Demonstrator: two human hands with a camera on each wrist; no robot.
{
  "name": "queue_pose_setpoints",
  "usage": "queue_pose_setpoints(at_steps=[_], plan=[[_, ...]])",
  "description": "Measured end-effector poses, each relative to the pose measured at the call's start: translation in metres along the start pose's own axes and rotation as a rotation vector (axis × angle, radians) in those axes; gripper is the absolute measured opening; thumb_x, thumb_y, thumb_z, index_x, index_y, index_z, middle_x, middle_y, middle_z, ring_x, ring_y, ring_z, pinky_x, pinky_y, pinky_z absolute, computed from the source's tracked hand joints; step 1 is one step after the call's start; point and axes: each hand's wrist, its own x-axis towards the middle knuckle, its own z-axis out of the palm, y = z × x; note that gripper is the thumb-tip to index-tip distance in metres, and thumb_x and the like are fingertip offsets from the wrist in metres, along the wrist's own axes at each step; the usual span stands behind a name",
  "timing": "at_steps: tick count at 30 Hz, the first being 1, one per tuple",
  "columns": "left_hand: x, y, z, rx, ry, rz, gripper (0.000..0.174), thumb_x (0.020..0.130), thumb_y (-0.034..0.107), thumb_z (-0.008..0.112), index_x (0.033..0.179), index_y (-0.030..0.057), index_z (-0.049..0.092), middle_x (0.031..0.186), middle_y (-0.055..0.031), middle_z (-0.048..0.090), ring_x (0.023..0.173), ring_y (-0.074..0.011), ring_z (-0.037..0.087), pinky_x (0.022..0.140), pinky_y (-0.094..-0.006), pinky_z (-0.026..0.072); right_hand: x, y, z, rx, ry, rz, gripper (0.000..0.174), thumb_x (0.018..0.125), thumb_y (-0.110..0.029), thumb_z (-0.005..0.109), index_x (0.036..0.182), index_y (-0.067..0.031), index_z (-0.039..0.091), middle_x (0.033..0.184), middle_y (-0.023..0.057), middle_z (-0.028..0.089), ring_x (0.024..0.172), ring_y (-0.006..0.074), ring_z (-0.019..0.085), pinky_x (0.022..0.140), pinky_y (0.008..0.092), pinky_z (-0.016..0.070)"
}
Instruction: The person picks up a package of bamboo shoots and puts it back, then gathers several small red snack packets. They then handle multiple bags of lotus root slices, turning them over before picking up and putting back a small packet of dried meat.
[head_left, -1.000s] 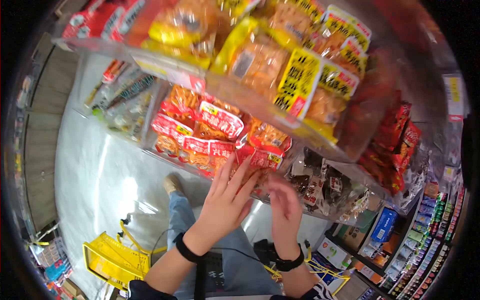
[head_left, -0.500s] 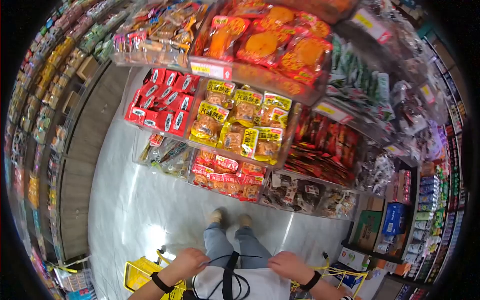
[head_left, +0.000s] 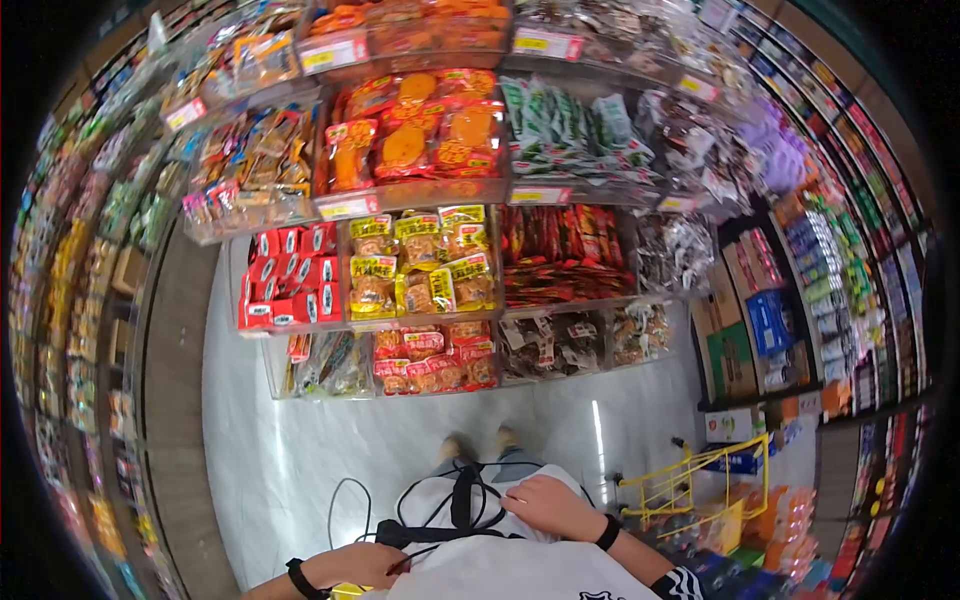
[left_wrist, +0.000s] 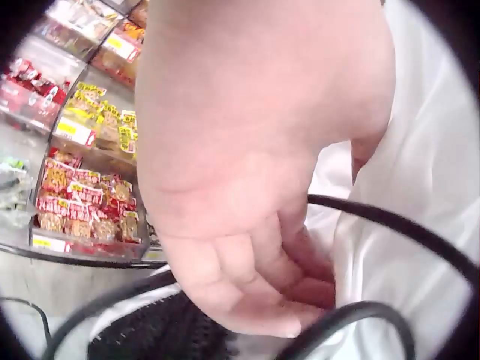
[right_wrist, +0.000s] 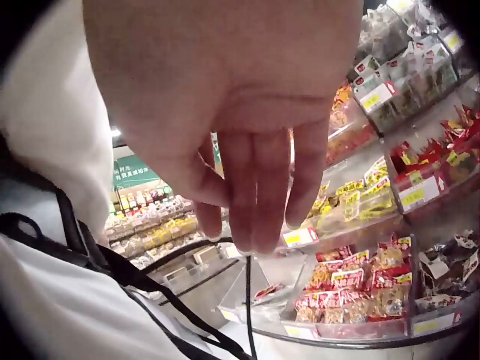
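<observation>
Low in front of the white shirt (head_left: 480, 570), my left hand (head_left: 350, 566) hangs by the belly. Its fingers (left_wrist: 255, 292) curl loosely beside a black cable (left_wrist: 397, 221), with nothing in the palm. Higher on the other side, my right hand (head_left: 553, 506) is at the shirt front. In the right wrist view its fingers (right_wrist: 255, 195) point down, relaxed, and the tips overlap a thin black cable (right_wrist: 250, 300). Ahead of both hands, the bottom shelf bin holds red-labelled snack packs (head_left: 435, 360), below the yellow-labelled packs (head_left: 425, 262).
Stepped clear bins hold orange-red packs (head_left: 420, 135), green packs (head_left: 580, 125) and small red packets (head_left: 290, 280). A yellow cart (head_left: 690, 485) stands at the right on the grey floor (head_left: 240, 440). Stocked shelves (head_left: 95, 330) curve along the left.
Both hands have come away from the bottom bin of red-labelled packs and back to the shirt front. The head view has moved back and up, showing more shelves; the yellow cart now shows at right.
</observation>
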Motion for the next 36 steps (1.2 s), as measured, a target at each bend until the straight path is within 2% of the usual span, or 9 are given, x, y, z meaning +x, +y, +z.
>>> queue_pose_setpoints(at_steps=[8,14,17,20,22,26,30,33,36], plan=[[-0.001,0.023,-0.023,0.099,-0.018,0.015,0.043,0.089,0.042,0.046,0.092,0.0001,0.053,0.078,-0.0169,0.058,0.072,-0.0312,0.055,0.065,-0.0373,0.0426,0.006,-0.008,-0.001,-0.033,0.086,0.078,0.013,0.074,-0.010,0.052,0.087,-0.0088,0.054,0.076,0.0040,0.053,0.075,0.0203,0.055,0.068,0.0321,0.0434],[0.027,0.019,-0.016,-0.004,0.017,-0.009,0.036,0.090,0.034,0.048,0.092,-0.0015,0.053,0.072,-0.0141,0.054,0.066,-0.0244,0.050,0.062,-0.0350,0.0405,-0.015,0.015,0.000,-0.051,-0.028,0.087,0.013,0.075,-0.010,0.052,0.087,-0.0089,0.055,0.078,0.0043,0.056,0.078,0.0208,0.056,0.069,0.0326,0.0439],[0.047,0.047,-0.014,-0.086,0.095,0.001,0.030,0.083,0.029,0.054,0.081,-0.0003,0.055,0.068,-0.0141,0.056,0.064,-0.0263,0.055,0.059,-0.0357,0.0408,-0.030,0.036,-0.015,-0.037,-0.029,0.079,0.012,0.075,-0.010,0.052,0.086,-0.0091,0.055,0.078,0.0041,0.056,0.078,0.0211,0.057,0.068,0.0331,0.0442],[0.076,0.060,-0.008,-0.082,0.097,0.046,0.031,0.082,0.030,0.057,0.078,-0.0004,0.052,0.064,-0.0098,0.052,0.061,-0.0198,0.050,0.057,-0.0338,0.0391,-0.052,0.066,-0.032,-0.039,-0.020,0.052,0.012,0.074,-0.010,0.052,0.085,-0.0096,0.056,0.077,0.0039,0.056,0.077,0.0216,0.057,0.068,0.0333,0.0445],[0.091,0.062,0.002,-0.349,0.126,0.124,0.030,0.083,0.028,0.060,0.076,0.0008,0.049,0.061,-0.0007,0.040,0.061,-0.0105,0.038,0.054,-0.0295,0.0338,-0.060,0.088,-0.043,-0.046,-0.013,0.000,0.012,0.074,-0.010,0.052,0.085,-0.0100,0.057,0.075,0.0038,0.056,0.076,0.0218,0.058,0.068,0.0335,0.0446],[0.110,0.099,0.027,-0.550,0.150,0.140,0.028,0.087,0.026,0.059,0.077,0.0011,0.049,0.064,0.0045,0.039,0.064,-0.0064,0.037,0.055,-0.0255,0.0318,-0.079,0.128,-0.065,-0.085,0.000,-0.097,0.012,0.075,-0.010,0.052,0.085,-0.0106,0.059,0.073,0.0043,0.056,0.075,0.0223,0.059,0.068,0.0349,0.0455],[0.137,0.154,0.053,-0.840,0.177,0.162,0.023,0.089,0.023,0.057,0.085,0.0006,0.057,0.070,0.0081,0.041,0.068,-0.0026,0.035,0.058,-0.0223,0.0317,-0.092,0.162,-0.102,-0.087,-0.050,-0.148,0.015,0.073,-0.010,0.056,0.088,-0.0097,0.059,0.076,0.0053,0.058,0.076,0.0228,0.059,0.067,0.0364,0.0465],[0.188,0.127,0.069,-0.645,0.115,0.131,0.027,0.090,0.026,0.057,0.097,-0.0004,0.061,0.079,0.0066,0.053,0.075,-0.0031,0.044,0.067,-0.0213,0.0378,-0.092,0.167,-0.157,0.052,0.052,-0.295,0.021,0.072,-0.010,0.059,0.093,-0.0093,0.060,0.080,0.0059,0.059,0.077,0.0228,0.059,0.066,0.0358,0.0470],[0.177,0.182,0.040,-0.503,0.217,0.091,0.032,0.090,0.027,0.056,0.105,-0.0010,0.060,0.092,0.0010,0.062,0.086,-0.0066,0.051,0.079,-0.0227,0.0412,-0.094,0.138,-0.249,0.122,0.185,-0.468,0.027,0.072,-0.010,0.061,0.098,-0.0098,0.060,0.084,0.0051,0.061,0.077,0.0221,0.059,0.066,0.0335,0.0471]])
